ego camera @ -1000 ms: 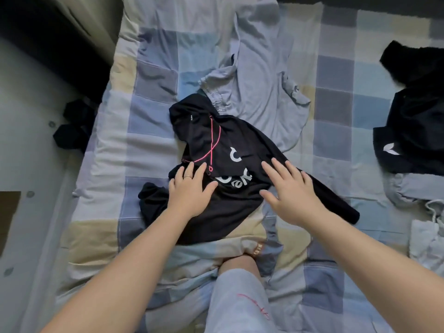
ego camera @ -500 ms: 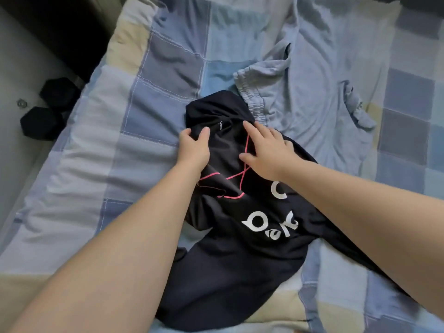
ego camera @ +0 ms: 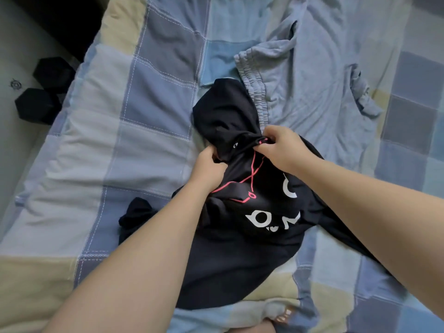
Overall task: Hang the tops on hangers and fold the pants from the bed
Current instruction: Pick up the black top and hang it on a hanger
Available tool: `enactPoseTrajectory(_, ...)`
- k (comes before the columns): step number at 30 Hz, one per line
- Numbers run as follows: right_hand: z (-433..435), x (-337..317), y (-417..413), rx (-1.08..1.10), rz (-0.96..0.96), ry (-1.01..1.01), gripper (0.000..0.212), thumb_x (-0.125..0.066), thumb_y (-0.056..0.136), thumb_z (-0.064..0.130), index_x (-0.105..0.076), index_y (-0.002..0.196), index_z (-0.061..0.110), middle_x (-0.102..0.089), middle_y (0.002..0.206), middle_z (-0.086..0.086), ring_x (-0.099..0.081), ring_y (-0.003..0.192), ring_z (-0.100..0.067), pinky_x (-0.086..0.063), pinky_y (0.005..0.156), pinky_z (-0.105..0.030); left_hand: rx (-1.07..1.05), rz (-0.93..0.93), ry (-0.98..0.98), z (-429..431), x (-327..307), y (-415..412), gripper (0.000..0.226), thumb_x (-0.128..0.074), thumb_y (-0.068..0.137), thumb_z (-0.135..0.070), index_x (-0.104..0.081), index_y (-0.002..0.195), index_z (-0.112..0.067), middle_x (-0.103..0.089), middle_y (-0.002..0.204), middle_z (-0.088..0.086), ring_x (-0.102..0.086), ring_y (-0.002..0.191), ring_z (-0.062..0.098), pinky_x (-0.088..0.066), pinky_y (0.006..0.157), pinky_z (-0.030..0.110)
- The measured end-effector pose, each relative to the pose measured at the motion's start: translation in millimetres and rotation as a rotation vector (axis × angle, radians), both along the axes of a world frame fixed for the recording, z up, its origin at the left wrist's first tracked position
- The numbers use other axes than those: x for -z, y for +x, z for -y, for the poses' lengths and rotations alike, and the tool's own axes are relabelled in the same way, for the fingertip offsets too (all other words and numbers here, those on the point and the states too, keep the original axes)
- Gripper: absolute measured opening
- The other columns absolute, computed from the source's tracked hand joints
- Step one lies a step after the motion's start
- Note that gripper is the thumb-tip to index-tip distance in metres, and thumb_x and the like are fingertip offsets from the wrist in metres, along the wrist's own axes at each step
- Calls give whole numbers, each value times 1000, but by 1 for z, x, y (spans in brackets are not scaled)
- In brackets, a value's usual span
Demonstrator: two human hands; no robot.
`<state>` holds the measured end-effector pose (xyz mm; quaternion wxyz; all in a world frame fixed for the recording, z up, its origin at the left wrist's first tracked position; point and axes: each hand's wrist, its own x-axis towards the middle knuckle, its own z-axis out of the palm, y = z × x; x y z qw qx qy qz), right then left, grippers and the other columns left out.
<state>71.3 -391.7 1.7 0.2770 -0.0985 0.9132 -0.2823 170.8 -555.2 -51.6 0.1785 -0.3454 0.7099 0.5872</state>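
A black hoodie (ego camera: 240,248) with pink drawstrings and white print lies front-up on the checked bed (ego camera: 134,145). Both hands clutch it where the hood meets the body: the left hand (ego camera: 209,169) bunches the cloth at the near side, and the right hand (ego camera: 278,147) pinches the gathered neck. A pale blue garment (ego camera: 312,87) lies touching the hood. 2 black dumbbells (ego camera: 40,102) sit on the floor.

The camera rides on my head, facing forward and steeply down along both forearms. It is close: my left hand (ego camera: 209,169) and right hand (ego camera: 281,150) sit mid-frame on the black hooded top (ego camera: 240,260). The wide lens takes in the blue-and-cream checked quilt (ego camera: 149,131) and the pale floor (ego camera: 14,152) at left.
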Motion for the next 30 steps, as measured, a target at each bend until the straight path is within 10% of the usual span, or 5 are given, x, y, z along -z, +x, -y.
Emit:
enactPoseTrajectory(11, -107, -123, 122, 221, 168, -56, 25, -70, 83, 20, -49, 70, 17, -51, 59, 7, -42, 49, -4, -35, 49, -17, 80, 48, 258, -90, -125, 116, 13, -72, 89, -20, -69, 102, -20, -75, 98, 1, -70, 98, 23, -58, 90, 37)
enactPoseTrajectory(18, -194, -209, 203, 395, 186, -273, 29, -53, 71, 4, -43, 60, 29, -55, 67, 10, -57, 82, -35, -38, 75, -36, 608, 467, 289, -124, -201, 142, 70, -37, 91, -76, -79, 91, -20, -77, 100, -9, -66, 103, 10, -43, 81, 28)
enactPoseTrajectory(23, -267, -250, 255, 522, 93, -461, 42, -46, 75, -22, -36, 61, 17, -61, 72, 3, -62, 100, -17, -45, 93, -37, 602, 89, -376, -176, -231, 152, 60, -71, 84, -53, -45, 129, -22, -49, 136, 2, -46, 125, 26, -42, 104, 44)
enactPoseTrajectory(26, -309, -273, 286, 567, 87, -591, 48, -41, 76, -26, -35, 61, 18, -53, 66, 8, -56, 80, -13, -40, 73, -25, 884, -151, -377, -222, -245, 151, 97, -79, 78, -43, -20, 155, -32, -23, 161, 0, -22, 146, 27, -28, 117, 49)
enactPoseTrajectory(30, -363, -293, 329, 648, 44, -752, 50, -32, 79, -34, -31, 69, 15, -52, 72, -9, -46, 75, -17, -32, 63, -26, 1246, -266, -334, -301, -259, 160, 78, -74, 85, -33, -33, 152, -37, -30, 161, -3, -22, 148, 23, -28, 117, 47)
